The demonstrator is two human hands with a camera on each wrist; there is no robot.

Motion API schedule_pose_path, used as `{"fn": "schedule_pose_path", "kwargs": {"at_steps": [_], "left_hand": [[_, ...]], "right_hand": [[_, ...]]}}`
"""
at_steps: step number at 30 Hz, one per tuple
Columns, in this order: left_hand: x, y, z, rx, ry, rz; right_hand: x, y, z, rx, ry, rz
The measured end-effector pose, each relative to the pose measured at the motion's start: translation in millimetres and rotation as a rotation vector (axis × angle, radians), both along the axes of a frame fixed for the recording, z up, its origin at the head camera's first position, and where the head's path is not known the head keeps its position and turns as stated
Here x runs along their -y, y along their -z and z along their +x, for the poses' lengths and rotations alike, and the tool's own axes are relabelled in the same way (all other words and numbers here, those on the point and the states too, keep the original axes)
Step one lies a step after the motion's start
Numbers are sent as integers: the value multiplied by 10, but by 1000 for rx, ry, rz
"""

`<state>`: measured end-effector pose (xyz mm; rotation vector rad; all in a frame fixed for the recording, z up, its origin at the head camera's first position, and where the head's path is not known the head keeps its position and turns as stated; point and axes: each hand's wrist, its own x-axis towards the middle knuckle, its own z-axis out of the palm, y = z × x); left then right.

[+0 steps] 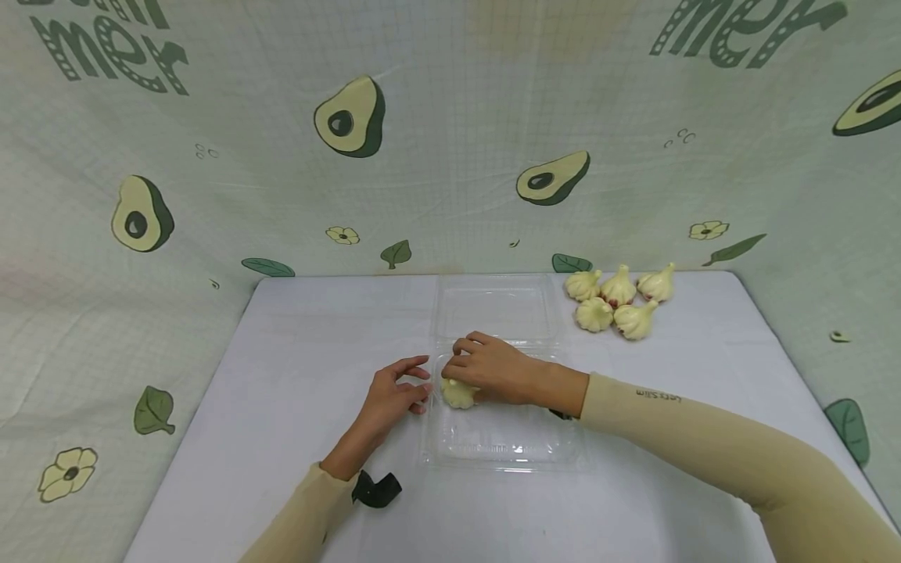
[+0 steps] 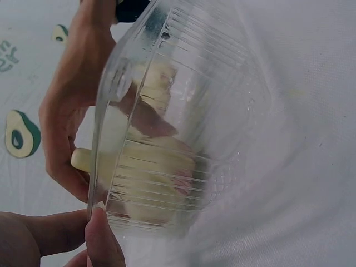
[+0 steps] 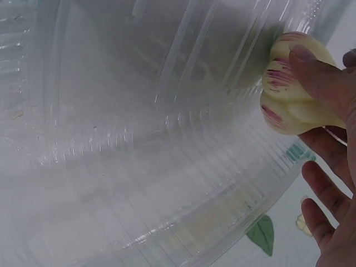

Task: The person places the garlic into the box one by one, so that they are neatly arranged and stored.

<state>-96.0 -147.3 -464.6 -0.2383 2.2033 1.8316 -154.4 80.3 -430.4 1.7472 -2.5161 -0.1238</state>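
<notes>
A clear plastic clamshell container point(image 1: 507, 442) lies on the white table with its lid folded back. My right hand point(image 1: 493, 371) reaches into its left side and grips a garlic bulb point(image 1: 459, 394) between thumb and fingers. Purple streaks mark the bulb point(image 3: 281, 83) in the right wrist view, where its base is against the ribbed plastic. At the container's left edge is my left hand point(image 1: 396, 392). Seen from the left wrist, its thumb point(image 2: 104, 236) and forefinger pinch the container rim point(image 2: 95, 161), and the bulb point(image 2: 156, 178) shows through the wall.
Several more garlic bulbs point(image 1: 619, 289) sit grouped at the back right of the table, beside the open lid point(image 1: 496, 309). A cloth printed with avocados point(image 1: 352, 117) hangs behind. A black strap piece point(image 1: 376, 490) shows by the left wrist.
</notes>
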Motion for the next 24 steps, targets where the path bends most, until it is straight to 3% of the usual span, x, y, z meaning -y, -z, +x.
{"fn": "schedule_pose_path", "kwargs": {"at_steps": [16,24], "left_hand": [[-18,6,8,-5,-2,8],[-22,3,13,-5,-4,18]], "right_hand": [[-62,-54,3,-34,12,-27],[-153,-198,25,-23,37,-59]]}}
